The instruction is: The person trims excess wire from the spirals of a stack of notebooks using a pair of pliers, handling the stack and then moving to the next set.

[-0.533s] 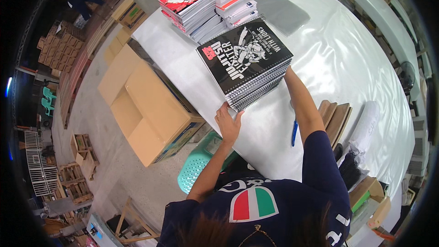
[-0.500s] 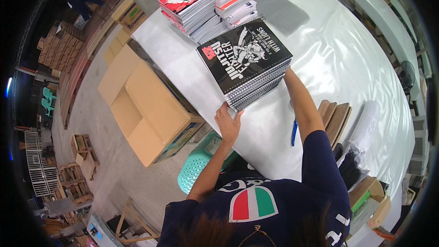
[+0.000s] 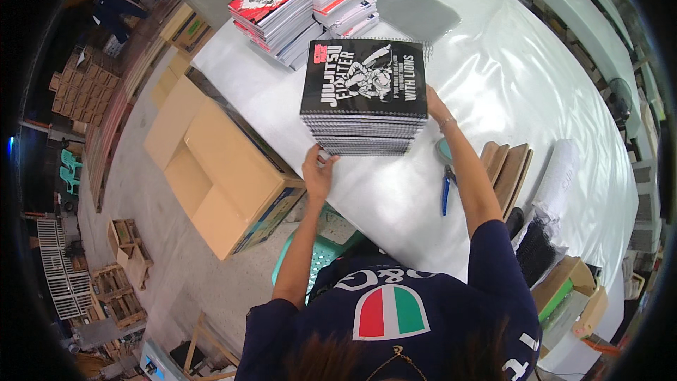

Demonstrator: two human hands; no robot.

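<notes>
Left hand [image 3: 318,173] touching the near left corner of a stack of black notebooks [image 3: 363,88], thumb parted from fingers, right hand [image 3: 437,107] at the stack's right side, grip unclear, white-covered table [image 3: 384,201], cardboard box [image 3: 229,187] beside it, concrete floor [image 3: 169,268]

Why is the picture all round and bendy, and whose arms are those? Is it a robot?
No robot here! It's a person in a dark blue shirt, working with bare hands. The camera sits on their head and looks down, and its very wide lens makes straight things look curved.

On the white table is a stack of black spiral notebooks. The left hand touches its near left corner; the right hand is at its right side, fingers mostly hidden, so I can't tell how tightly it holds.

Farther back are piles of red-topped books. A blue-handled tool lies nearer, and a cardboard box stands left of the table.
</notes>
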